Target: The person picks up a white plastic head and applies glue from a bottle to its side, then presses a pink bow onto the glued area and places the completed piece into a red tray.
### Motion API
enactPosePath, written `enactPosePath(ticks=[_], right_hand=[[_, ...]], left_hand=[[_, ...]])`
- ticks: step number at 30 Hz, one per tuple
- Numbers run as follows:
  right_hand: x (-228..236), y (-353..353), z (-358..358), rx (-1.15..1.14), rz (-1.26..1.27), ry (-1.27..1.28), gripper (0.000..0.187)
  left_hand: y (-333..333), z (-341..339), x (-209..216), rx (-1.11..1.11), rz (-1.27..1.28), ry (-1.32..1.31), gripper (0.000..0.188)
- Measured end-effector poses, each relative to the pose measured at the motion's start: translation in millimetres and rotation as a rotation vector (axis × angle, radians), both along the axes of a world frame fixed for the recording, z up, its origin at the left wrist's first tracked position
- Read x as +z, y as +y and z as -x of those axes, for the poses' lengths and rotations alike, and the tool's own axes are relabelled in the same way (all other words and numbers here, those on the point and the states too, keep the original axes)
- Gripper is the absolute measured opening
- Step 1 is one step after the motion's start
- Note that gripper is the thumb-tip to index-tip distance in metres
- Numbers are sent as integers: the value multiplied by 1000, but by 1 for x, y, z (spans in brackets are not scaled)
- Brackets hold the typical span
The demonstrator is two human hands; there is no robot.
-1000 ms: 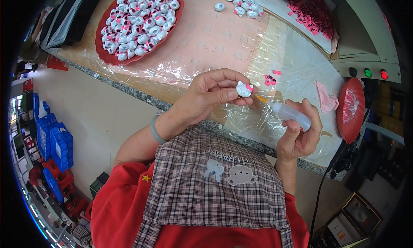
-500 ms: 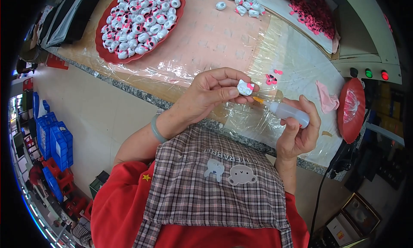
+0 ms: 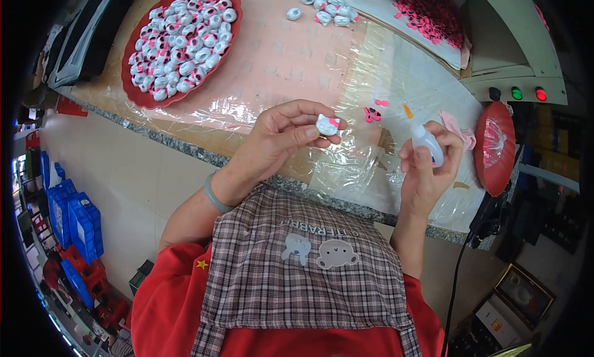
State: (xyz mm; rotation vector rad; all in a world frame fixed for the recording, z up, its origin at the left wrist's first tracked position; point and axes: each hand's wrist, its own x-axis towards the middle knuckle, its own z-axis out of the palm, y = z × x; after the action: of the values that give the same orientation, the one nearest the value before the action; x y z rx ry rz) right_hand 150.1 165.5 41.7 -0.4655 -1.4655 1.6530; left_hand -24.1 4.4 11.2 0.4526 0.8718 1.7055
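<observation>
Pulled back from the white cat bead (image 3: 324, 127), the squeeze bottle (image 3: 426, 139) no longer aims its orange tip (image 3: 408, 111) at it. The left hand (image 3: 276, 130) pinches the bead between thumb and fingers, over the surface (image 3: 291, 56). The right hand (image 3: 430, 178) wraps the bottle — thumb and fingers curled around it. Pink bows (image 3: 372, 114) lie past the hands; a red plate (image 3: 127, 87) holds many beads (image 3: 176, 47).
</observation>
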Motion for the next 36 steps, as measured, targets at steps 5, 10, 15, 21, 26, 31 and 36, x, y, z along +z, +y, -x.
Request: enactPosePath(ticks=[5,10,15,21,26,31,36], right_hand=[[-10,18,-6,60,259,-261,31],[-12,21,7,75,165,-411,24],[-22,42,14,-74,-300,-812,19],[-19,51,30,15,-661,-812,15],[-14,45,41,47,-610,-833,16],[-12,48,50,78,-691,-883,16],[-12,53,50,96,-842,-945,15]], left_hand=[[0,2,-10,13,19,50,28],[1,3,-12,12,30,41,28],[1,2,-13,6,14,61,28],[1,2,-14,15,27,48,28],[1,2,-15,17,24,37,27],[1,3,-17,10,30,43,28],[1,2,-16,28,25,31,27]])
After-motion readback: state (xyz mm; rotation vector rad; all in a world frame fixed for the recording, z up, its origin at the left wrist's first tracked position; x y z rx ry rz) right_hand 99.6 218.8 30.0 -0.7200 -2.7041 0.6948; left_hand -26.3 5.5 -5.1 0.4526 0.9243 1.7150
